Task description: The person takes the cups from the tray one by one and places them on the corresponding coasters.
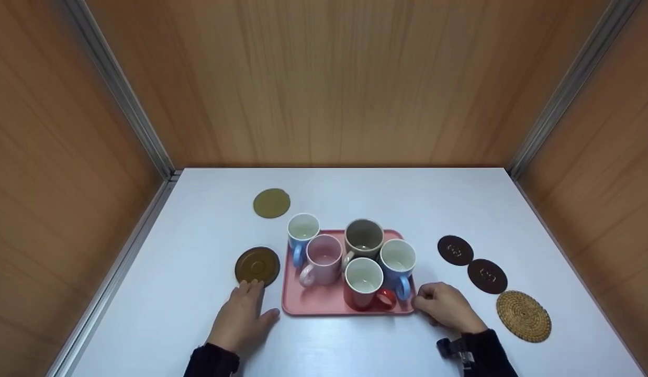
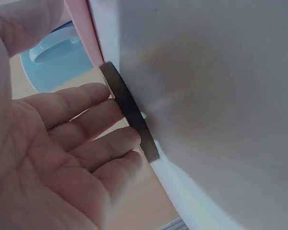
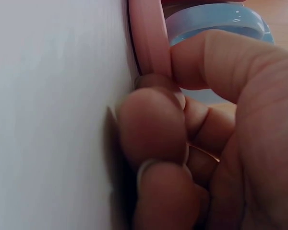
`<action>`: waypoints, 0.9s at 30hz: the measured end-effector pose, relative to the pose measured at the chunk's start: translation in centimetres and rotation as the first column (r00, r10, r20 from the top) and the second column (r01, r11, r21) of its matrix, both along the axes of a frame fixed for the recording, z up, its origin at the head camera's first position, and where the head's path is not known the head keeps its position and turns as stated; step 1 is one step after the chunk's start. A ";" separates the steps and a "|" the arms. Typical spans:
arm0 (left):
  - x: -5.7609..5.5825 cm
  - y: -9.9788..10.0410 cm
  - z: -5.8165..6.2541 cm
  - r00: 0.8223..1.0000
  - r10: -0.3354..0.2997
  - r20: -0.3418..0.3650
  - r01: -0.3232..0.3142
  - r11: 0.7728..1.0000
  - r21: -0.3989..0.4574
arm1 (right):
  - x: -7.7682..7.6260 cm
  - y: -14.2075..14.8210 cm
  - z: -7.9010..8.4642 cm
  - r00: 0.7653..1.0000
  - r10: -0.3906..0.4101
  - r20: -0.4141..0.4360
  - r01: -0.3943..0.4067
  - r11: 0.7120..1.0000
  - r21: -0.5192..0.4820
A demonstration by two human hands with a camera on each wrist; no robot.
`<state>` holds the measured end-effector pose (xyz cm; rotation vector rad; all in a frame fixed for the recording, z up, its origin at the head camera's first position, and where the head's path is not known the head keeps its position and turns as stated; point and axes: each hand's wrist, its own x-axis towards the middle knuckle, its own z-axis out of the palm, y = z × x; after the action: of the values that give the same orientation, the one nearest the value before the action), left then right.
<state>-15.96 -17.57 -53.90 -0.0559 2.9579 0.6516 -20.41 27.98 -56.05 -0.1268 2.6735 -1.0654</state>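
Observation:
My left hand [image 1: 241, 317] lies with fingers extended, their tips at the near edge of a round brown coaster [image 1: 257, 264], left of the pink tray [image 1: 313, 301]. In the left wrist view the fingertips meet the rim of that coaster [image 2: 127, 108]. The right hand [image 1: 445, 303] has its thumb and curled forefinger pinching the tray's near right corner, seen close up as the pink tray edge [image 3: 151, 38] in the right wrist view. Standing upright on the tray are a pink mug [image 1: 324, 256], a red mug [image 1: 361, 290], a grey-beige mug [image 1: 364, 235] and two blue mugs [image 1: 398, 259].
An olive coaster [image 1: 271, 203] lies behind the brown one. Two dark round coasters [image 1: 455, 250] and a woven coaster [image 1: 523, 316] form a slanting row at right. Wooden panels [image 1: 324, 84] with metal posts enclose the white table [image 1: 324, 351] at the back and sides.

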 end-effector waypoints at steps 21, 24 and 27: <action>-1.0 0.8 -0.1 0.989 -0.098 -0.107 0.086 0.990 -0.112 | -0.1 -0.1 0.1 1.000 -0.006 0.023 0.006 1.000 -0.003; -1.3 0.8 -0.2 0.993 -0.090 -0.082 0.081 0.991 -0.111 | -0.1 0.0 0.0 1.000 0.000 0.018 0.000 1.000 -0.001; -1.7 0.6 -0.3 0.993 -0.090 -0.073 0.081 0.990 -0.116 | -0.1 0.0 0.0 1.000 0.004 0.017 -0.004 1.000 -0.005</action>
<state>-17.65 -16.95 -54.22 0.0894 3.0500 0.4865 -20.49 28.00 -56.09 -0.1233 2.6553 -1.0669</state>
